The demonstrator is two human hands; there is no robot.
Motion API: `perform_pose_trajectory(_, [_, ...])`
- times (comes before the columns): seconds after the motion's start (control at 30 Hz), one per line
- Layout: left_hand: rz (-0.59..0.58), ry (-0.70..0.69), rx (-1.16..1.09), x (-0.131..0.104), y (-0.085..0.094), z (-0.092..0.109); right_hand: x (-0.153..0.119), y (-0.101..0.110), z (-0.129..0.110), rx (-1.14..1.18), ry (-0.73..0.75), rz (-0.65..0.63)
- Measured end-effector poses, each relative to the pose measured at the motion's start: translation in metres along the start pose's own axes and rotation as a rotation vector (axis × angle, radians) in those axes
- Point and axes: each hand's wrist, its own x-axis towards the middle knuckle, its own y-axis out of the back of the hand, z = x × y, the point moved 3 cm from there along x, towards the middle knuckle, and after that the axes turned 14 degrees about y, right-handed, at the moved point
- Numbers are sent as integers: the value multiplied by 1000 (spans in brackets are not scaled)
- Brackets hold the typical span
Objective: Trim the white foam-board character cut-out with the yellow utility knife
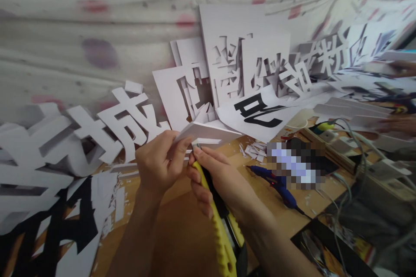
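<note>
Left hand (pixel 159 162): our fingers pinch a white foam-board piece (pixel 208 132).
Right hand (pixel 216 181): we grip a yellow utility knife (pixel 219 229), blade tip at twelve o'clock, touching the board.

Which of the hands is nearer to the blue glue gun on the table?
Right. The right hand, gripping the yellow utility knife, sits just left of the blue glue gun. The left hand, holding the white foam board piece, lies farther left.
</note>
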Motion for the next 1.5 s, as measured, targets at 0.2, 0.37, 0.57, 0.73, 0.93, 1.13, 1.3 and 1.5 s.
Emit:
perform_pose_trajectory(0.2, [141,358,-39,7,9,-25,-11,8,1,7,-22,43])
perform_pose_trajectory(0.37, [147,796,-546,13,17,-57,-20,37,-7,-188,158,274])
perform_pose_trajectory(0.57, [81,976,-797,13,17,-68,-10,52,-9,-262,297,426])
perform_pose_trajectory(0.73, [49,1011,-882,13,14,-62,-3,52,1,-339,208,374])
perform_pose_trajectory(0.93, [-114,1211,-1018,11,10,-60,5,64,11,-363,124,266])
perform_pose_trajectory(1.13, [-298,1293,-1145,9,6,-63,6,66,10,-340,105,355])
perform_pose_trajectory(1.3, [-201,1229,-1056,8,2,-63,5,61,9,-340,101,333])
perform_pose_trajectory(1.5, [-80,1173,-954,6,1,-66,6,60,13,-344,107,360])
